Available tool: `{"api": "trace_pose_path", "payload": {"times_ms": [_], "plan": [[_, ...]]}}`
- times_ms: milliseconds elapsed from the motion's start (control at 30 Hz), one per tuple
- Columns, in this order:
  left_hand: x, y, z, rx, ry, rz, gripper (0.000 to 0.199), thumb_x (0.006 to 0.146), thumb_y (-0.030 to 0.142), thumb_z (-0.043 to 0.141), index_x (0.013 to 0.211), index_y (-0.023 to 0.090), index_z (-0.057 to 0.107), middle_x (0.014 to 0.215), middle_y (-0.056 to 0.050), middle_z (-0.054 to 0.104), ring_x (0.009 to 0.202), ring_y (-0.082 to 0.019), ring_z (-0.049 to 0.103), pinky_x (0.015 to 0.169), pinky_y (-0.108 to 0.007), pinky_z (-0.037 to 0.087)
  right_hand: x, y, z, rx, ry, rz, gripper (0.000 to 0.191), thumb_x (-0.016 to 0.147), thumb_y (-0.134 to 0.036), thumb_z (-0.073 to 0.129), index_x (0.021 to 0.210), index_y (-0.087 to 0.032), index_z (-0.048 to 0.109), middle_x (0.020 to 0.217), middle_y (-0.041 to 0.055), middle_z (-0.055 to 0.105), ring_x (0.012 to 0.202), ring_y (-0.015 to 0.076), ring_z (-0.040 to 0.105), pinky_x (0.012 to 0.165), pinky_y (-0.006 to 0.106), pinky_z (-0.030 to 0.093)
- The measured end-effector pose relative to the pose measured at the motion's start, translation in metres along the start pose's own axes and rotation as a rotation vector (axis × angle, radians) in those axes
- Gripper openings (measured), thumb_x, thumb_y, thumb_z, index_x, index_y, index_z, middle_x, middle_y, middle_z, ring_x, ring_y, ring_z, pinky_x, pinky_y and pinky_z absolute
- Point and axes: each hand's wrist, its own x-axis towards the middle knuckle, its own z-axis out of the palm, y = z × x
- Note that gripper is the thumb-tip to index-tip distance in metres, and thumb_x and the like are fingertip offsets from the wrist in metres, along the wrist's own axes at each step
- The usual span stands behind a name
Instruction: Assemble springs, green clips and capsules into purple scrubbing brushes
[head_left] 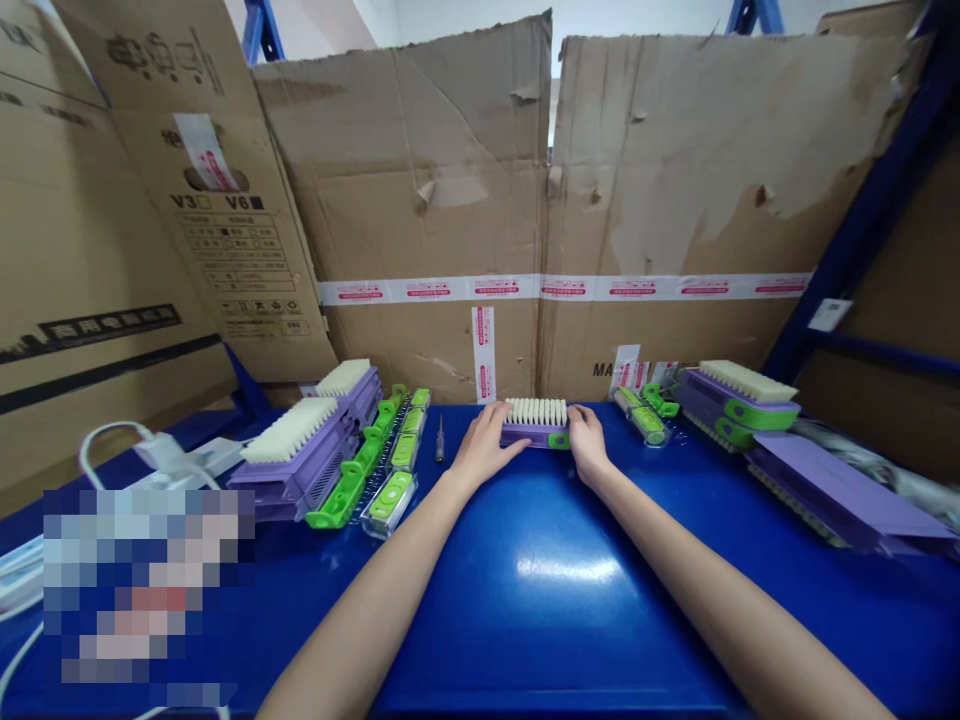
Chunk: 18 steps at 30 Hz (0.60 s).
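Blue surface [570,640], glossy, 1 pale reflection. Behind: upright cardboard [420,220], torn top edge, crossed by 1 band of white-and-red tape [427,290]. Brush [537,425]: purple body, cream bristles on top, 1 green piece at near right. Location: far middle of surface, left hand [481,445] pinching 1 end, right hand [588,440] curled against the other.

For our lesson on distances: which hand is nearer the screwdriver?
Left. The left hand is just right of the screwdriver; the right hand is farther off, across the purple block.
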Motion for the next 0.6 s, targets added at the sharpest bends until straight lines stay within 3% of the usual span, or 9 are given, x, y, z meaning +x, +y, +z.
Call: {"api": "trace_pose_path", "payload": {"times_ms": [167, 400, 600], "plan": [[-0.001, 0.003, -0.003, 0.132, 0.010, -0.001, 0.051, 0.077, 0.043, 0.062, 0.119, 0.018, 0.046, 0.114, -0.010, 0.057, 0.107, -0.026, 0.053, 0.089, -0.039, 0.043, 0.000, -0.003, 0.000, -0.031, -0.010, -0.004, 0.044, 0.080, -0.049, 0.033, 0.096, -0.019, 0.061, 0.110, 0.0080, 0.063, 0.102, 0.0228, 0.054, 0.087, 0.030, 0.038], [-0.001, 0.014, -0.005, 0.279, 0.041, 0.011, 0.059, 0.073, 0.049, 0.064, 0.119, 0.016, 0.047, 0.111, -0.012, 0.060, 0.101, -0.028, 0.054, 0.086, -0.041, 0.040, -0.001, -0.006, -0.004, -0.082, -0.042, -0.045, 0.043, 0.081, -0.050, 0.034, 0.098, -0.019, 0.058, 0.107, 0.0105, 0.063, 0.101, 0.0252, 0.055, 0.089, 0.034, 0.037], [0.000, 0.008, 0.002, 0.160, 0.056, -0.151, 0.084, 0.068, 0.052, 0.066, 0.133, 0.015, 0.028, 0.121, -0.016, 0.052, 0.112, -0.031, 0.050, 0.092, -0.044, 0.039, -0.003, -0.008, -0.006, -0.053, -0.057, -0.080, 0.044, 0.079, -0.052, 0.036, 0.102, -0.019, 0.057, 0.102, 0.0094, 0.064, 0.097, 0.0251, 0.056, 0.087, 0.036, 0.039]]}}
